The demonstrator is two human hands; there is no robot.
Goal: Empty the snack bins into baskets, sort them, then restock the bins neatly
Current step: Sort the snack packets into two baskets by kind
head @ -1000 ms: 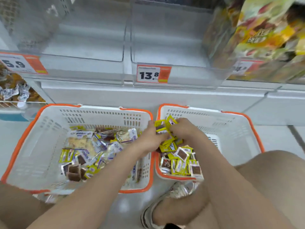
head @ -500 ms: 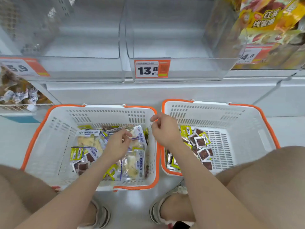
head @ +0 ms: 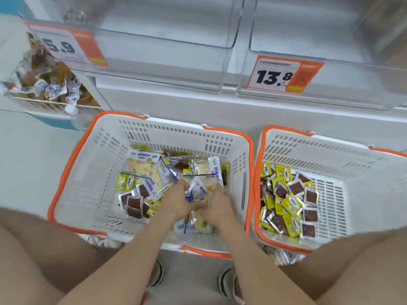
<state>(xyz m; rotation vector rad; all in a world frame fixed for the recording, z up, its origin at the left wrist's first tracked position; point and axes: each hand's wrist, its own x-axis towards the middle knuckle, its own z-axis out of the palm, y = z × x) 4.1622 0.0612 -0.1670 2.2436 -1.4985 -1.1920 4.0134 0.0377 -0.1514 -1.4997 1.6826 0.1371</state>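
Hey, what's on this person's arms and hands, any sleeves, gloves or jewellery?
The left forearm and right forearm are bare, with no sleeves in view. The left hand and right hand wear no gloves, and neither wrist shows a watch or band. The fingers are too blurred to tell rings.

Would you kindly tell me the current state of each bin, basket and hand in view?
left clear bin: no snacks showing inside.
right clear bin: no snacks showing inside.
left basket: holds mixed snack packets.
right basket: holds only yellow-and-brown packets.
left hand: down among the left basket's packets, grip unclear.
right hand: likewise, grip unclear.
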